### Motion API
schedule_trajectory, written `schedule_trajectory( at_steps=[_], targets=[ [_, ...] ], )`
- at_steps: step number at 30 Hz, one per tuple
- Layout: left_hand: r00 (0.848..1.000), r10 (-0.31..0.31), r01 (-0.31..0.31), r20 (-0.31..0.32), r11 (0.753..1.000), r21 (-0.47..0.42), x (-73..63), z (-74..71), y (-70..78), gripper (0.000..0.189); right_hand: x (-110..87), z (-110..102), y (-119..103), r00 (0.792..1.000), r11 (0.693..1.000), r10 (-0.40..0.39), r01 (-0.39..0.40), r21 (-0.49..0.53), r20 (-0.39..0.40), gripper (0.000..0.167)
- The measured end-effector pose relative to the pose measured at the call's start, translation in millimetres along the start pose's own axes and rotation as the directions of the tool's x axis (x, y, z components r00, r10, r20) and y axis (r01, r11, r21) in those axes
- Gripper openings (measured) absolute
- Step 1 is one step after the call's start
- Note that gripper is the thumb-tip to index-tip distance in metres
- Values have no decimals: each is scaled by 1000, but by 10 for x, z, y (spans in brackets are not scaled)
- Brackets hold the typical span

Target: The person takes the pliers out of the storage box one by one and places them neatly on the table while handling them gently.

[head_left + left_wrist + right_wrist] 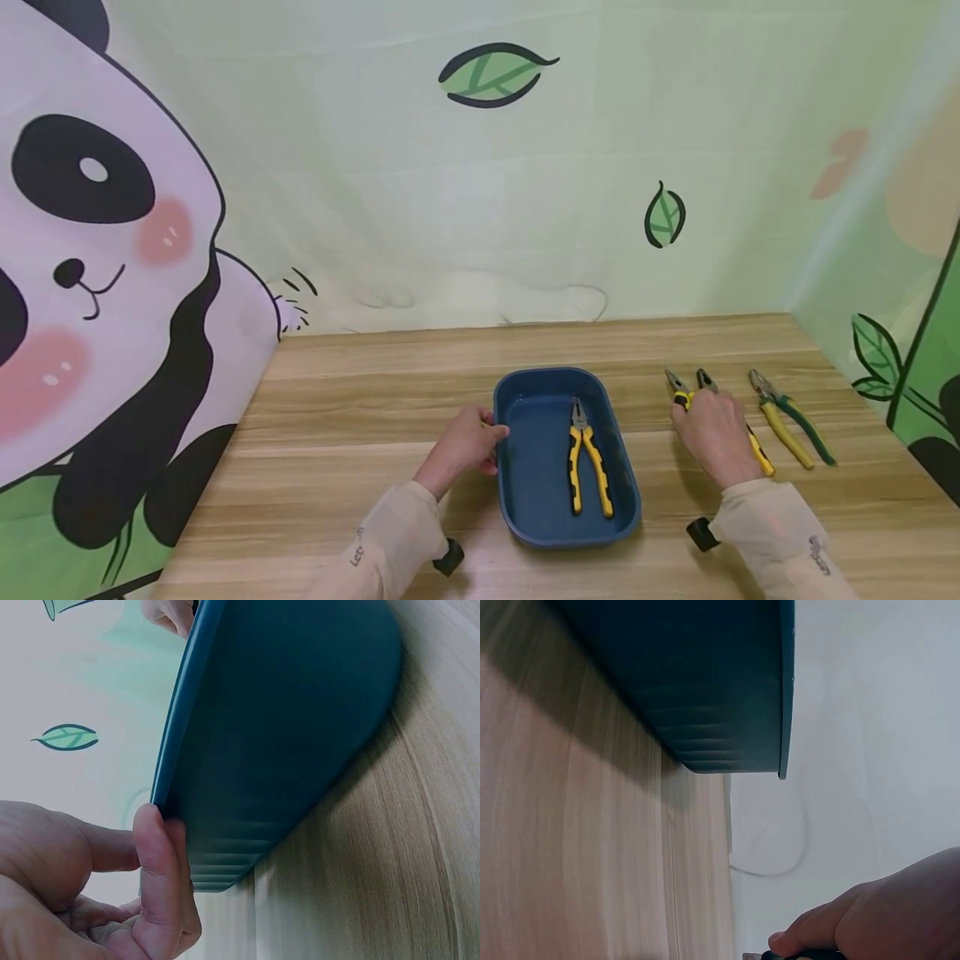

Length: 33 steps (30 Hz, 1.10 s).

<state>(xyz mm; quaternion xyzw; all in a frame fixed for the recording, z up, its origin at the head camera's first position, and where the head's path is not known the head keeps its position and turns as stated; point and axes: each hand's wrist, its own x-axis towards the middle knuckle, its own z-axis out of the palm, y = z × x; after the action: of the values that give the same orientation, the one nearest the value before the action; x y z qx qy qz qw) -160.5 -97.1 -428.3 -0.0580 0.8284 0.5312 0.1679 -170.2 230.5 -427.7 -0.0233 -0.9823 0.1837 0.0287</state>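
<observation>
A blue rectangular tray (510,508) stands on the wooden table, with yellow-and-black pliers (576,467) lying inside. At its left side my left hand (467,442) pinches the rim between thumb and fingers; the left wrist view shows this pinch on the tray wall (277,735) up close. To the right of the tray, my right hand (716,437) grips long-nose pliers (677,385), its palm hiding most of their handles. A second pair of pliers (706,380) lies partly under that hand. In the right wrist view the thumb (810,930) rests on a dark handle.
Diagonal cutters (795,425) with one yellow and one green handle lie right of my right hand. The wooden table (360,400) meets a printed cloth backdrop (360,167) with a panda and leaves along its back edge.
</observation>
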Motion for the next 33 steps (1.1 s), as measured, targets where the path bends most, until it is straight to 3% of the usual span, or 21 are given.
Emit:
schedule_trajectory(
  at_steps=[33],
  targets=[
    [1000,4,-4,12,1000,9,-13,-5,1,12,85,105,69,997,999,-28,30,-16,71,51]
  ],
)
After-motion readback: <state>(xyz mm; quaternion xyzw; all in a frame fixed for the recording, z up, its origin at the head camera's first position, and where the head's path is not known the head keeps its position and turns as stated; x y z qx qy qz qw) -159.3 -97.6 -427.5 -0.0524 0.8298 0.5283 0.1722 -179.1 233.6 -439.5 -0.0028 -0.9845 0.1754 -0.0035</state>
